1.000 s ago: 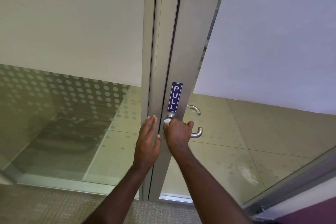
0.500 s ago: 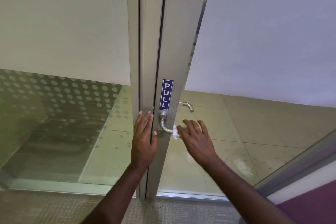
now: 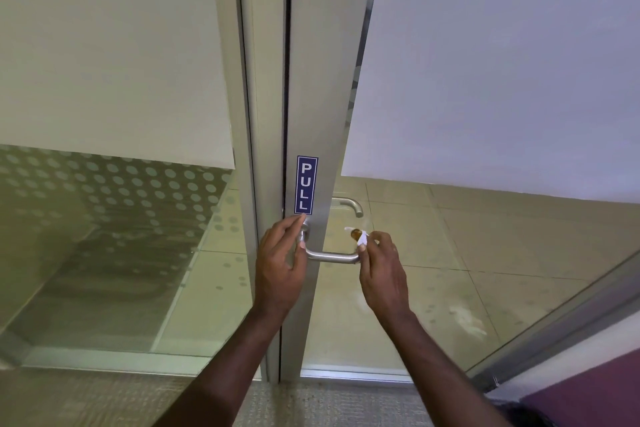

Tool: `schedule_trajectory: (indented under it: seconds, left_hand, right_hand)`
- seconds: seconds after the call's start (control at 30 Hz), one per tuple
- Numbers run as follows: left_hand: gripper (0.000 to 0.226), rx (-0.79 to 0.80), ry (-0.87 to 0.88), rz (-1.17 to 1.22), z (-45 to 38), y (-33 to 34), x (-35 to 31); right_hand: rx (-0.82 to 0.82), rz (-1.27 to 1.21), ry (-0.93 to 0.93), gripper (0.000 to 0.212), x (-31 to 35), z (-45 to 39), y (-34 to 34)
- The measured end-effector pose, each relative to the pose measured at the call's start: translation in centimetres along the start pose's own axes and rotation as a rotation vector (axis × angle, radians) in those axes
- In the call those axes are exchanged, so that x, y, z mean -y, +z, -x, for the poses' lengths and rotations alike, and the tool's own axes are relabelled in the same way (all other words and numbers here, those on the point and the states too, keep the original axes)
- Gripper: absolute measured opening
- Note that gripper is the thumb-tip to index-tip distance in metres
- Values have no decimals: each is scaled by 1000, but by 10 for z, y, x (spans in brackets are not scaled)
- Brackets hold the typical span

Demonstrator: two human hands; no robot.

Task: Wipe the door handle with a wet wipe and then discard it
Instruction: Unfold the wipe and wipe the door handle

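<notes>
A brushed-metal lever door handle [image 3: 332,256] juts from the grey door stile under a blue PULL sticker [image 3: 306,185]. My left hand [image 3: 280,263] rests flat against the stile at the handle's base, fingers apart, holding nothing. My right hand [image 3: 381,267] is at the handle's free end, pinching a small crumpled white wet wipe [image 3: 362,238] between thumb and fingertips, just above the tip of the lever. The wipe is reflected in the glass beside it.
The glass door stands ajar to the right, with a second handle [image 3: 349,205] seen through the glass on its far side. A fixed glass panel [image 3: 114,236] with frosted dots is on the left. Tiled floor lies beyond, carpet underfoot.
My right hand has slid with the wipe from the handle's base along the lever out to its free end. My left hand stayed on the stile, shifting slightly up toward the handle's base.
</notes>
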State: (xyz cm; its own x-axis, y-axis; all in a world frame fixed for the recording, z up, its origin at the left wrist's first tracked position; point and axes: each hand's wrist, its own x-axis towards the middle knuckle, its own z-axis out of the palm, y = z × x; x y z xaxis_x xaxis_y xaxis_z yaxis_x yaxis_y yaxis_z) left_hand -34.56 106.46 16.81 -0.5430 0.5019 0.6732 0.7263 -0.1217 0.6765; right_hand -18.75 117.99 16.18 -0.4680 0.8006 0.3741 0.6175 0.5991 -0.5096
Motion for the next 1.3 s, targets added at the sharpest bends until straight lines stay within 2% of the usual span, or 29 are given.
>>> schedule_trajectory:
  seconds: [0.07,0.13,0.2,0.27,0.4,0.47,0.53,0.67,0.77,0.87,0.97,1.1,1.3]
  left_hand:
    - [39,-9,-28,80,-2,-3,-2]
    - [37,5,-74,164,-3,-6,-5]
    - [35,41,-164,252,-3,-8,-7]
    - [33,93,-293,333,-5,-10,-13]
    - [28,299,-512,455,-10,-5,-35]
    - [19,413,-544,482,-11,0,-46]
    - [16,505,-558,488,-12,6,-55]
    - [34,602,-627,492,-13,10,-64]
    - [32,599,-660,480,-12,8,-63]
    - [20,581,-692,507,-10,5,-61]
    - [19,587,-700,505,-7,5,-60]
    - [17,538,-713,553,-6,6,-58]
    - [22,495,-771,769,-7,-2,-51]
  right_hand:
    - [4,-192,135,39,6,-4,0]
    - [0,-524,321,38,8,-4,-5]
    - [-28,-805,570,31,5,4,-13]
    - [-49,-954,715,26,0,13,-24]
    - [-6,-1367,863,25,-2,30,-52]
    - [72,-1604,881,31,6,37,-65]
    - [132,-1732,836,39,17,42,-72]
    - [199,-1662,742,57,38,43,-78]
    - [228,-1571,695,64,45,44,-76]
    - [254,-1422,618,53,50,46,-77]
    - [300,-1245,544,36,52,49,-78]
    - [188,-1000,442,22,47,52,-77]
    - [61,-1022,323,40,40,52,-81]
